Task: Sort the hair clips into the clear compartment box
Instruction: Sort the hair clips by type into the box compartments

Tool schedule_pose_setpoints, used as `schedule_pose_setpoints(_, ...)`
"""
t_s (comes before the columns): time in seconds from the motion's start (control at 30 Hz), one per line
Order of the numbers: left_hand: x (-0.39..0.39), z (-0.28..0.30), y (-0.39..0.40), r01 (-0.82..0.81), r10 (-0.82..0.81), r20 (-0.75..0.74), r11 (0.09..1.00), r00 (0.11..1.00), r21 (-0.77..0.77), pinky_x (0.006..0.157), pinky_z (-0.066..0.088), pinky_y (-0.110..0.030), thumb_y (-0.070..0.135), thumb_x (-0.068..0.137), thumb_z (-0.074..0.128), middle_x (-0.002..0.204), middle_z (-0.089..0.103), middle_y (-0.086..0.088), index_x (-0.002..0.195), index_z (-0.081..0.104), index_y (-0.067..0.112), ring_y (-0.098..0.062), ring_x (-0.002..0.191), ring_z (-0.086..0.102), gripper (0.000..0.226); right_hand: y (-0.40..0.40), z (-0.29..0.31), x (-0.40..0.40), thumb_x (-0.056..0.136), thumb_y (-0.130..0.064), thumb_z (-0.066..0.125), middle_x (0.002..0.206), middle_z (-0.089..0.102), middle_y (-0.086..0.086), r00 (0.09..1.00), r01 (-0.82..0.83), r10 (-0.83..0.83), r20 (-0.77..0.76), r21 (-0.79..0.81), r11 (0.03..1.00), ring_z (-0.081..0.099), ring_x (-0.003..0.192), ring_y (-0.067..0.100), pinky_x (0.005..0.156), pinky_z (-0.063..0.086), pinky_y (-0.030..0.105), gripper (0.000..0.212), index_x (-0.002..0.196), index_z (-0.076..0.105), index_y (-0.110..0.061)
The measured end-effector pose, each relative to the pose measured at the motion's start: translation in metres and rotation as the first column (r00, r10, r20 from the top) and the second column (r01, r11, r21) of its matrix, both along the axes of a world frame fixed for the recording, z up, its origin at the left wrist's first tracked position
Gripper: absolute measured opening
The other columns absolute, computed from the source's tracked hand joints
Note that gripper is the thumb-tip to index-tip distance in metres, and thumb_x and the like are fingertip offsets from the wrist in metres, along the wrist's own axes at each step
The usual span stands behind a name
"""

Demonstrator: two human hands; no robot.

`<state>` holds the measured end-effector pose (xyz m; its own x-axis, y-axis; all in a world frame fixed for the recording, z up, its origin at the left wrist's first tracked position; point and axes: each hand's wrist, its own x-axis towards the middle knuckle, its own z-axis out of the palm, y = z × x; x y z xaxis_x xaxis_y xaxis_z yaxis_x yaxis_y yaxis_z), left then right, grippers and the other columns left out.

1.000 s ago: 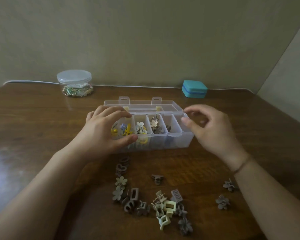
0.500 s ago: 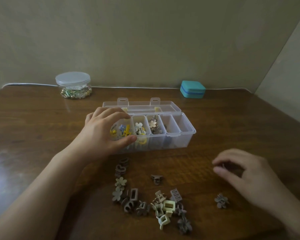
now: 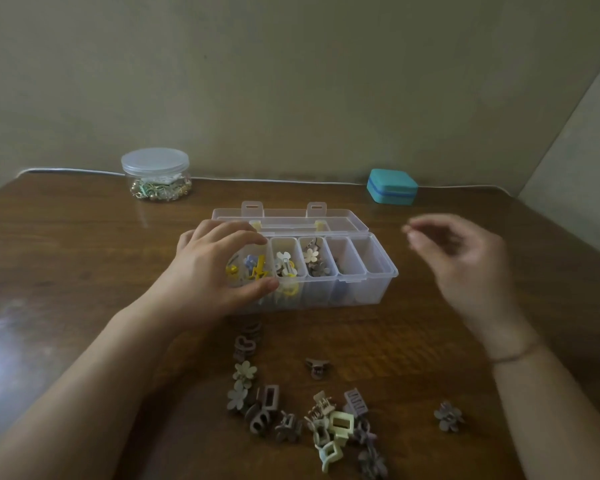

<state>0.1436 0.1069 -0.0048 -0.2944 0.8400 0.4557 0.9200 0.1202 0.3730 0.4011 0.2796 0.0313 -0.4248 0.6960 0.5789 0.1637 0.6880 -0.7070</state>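
The clear compartment box (image 3: 378,284) lies open mid-table, lid folded back. Its left three compartments contain yellow, white and beige clips; the right two look bare. My left hand (image 3: 219,271) grips the box's left end, thumb on the front wall and fingers over the rim. My right hand (image 3: 465,261) hovers, blurred, just right of the box with fingertips pinched together on a small hair clip that the blur mostly hides. A pile of loose hair clips (image 3: 329,427) lies near me, and one grey flower clip (image 3: 449,415) lies apart on the right.
A round clear jar (image 3: 155,174) with trinkets stands at the back left. A teal case (image 3: 392,186) rests at the back right, with a white cable along the wall. The wooden table (image 3: 66,271) ends at the right, near the side wall.
My right hand dropped from the box to the table's right side, then rose toward the box. One of the two grey flower clips there is gone. My left hand stayed.
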Motion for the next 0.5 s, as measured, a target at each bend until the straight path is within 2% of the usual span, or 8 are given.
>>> schedule_pose_setpoints(0.07,0.000,0.001,0.000,-0.003,0.003,-0.004,1.000,1.000,-0.004,0.108,0.024,-0.044,0.080,0.071,0.046,0.135,0.050,0.015,0.125,0.058,0.036,-0.012,0.133,0.033,0.071,-0.017,-0.007,0.034,0.086,-0.032,0.067,0.090,0.072,-0.013,0.999,-0.007,0.006,0.051,0.018,1.000,0.067,0.086,0.007,0.074,0.054,0.018,0.009,0.095,0.070,-0.033)
schedule_pose_setpoints(0.13,0.000,0.001,0.000,-0.003,0.003,-0.001,1.000,1.000,-0.008,0.108,0.024,-0.046,0.080,0.070,0.046,0.135,0.050,0.015,0.125,0.057,0.036,-0.013,0.133,0.033,0.071,-0.039,-0.020,0.065,0.085,-0.045,0.065,0.094,0.069,-0.019,0.984,-0.074,0.059,0.170,0.084,0.994,0.065,0.085,0.001,0.072,0.050,0.010,0.011,0.092,0.069,-0.037)
schedule_pose_setpoints(0.23,0.000,0.001,0.000,-0.002,0.002,0.002,1.000,1.000,-0.006,0.108,0.024,-0.046,0.080,0.070,0.046,0.135,0.049,0.015,0.125,0.058,0.036,-0.012,0.133,0.032,0.071,-0.063,-0.045,0.090,0.078,-0.052,0.061,0.106,0.061,-0.022,0.908,-0.156,0.065,0.414,0.190,0.969,0.061,0.077,-0.002,0.067,0.046,0.006,0.020,0.094,0.067,-0.041)
schedule_pose_setpoints(0.3,0.001,0.000,0.000,-0.003,0.003,0.002,1.000,1.000,-0.012,0.109,0.023,-0.046,0.080,0.070,0.045,0.136,0.049,0.015,0.125,0.057,0.036,-0.012,0.133,0.032,0.071,-0.068,-0.060,0.098,0.079,-0.050,0.062,0.110,0.058,-0.022,0.863,-0.236,0.092,0.497,0.234,0.943,0.062,0.083,-0.005,0.072,0.045,0.004,0.018,0.094,0.068,-0.041)
schedule_pose_setpoints(0.4,0.000,0.000,0.000,-0.002,0.002,0.007,1.000,1.000,-0.011,0.109,0.023,-0.046,0.080,0.070,0.046,0.135,0.049,0.016,0.124,0.058,0.036,-0.012,0.133,0.032,0.071,-0.063,-0.062,0.095,0.084,-0.040,0.060,0.101,0.060,-0.022,0.844,-0.324,0.164,0.511,0.242,0.914,0.064,0.089,-0.005,0.075,0.048,0.011,0.013,0.091,0.071,-0.035)
schedule_pose_setpoints(0.5,0.000,0.000,0.000,0.002,-0.002,0.005,1.000,1.000,-0.006,0.108,0.024,-0.046,0.079,0.071,0.047,0.135,0.049,0.016,0.124,0.058,0.036,-0.012,0.132,0.032,0.069,-0.052,-0.040,0.071,0.085,-0.036,0.060,0.102,0.063,-0.022,0.894,-0.285,0.171,0.414,0.231,0.930,0.063,0.097,-0.004,0.082,0.046,0.008,0.020,0.099,0.072,-0.028)
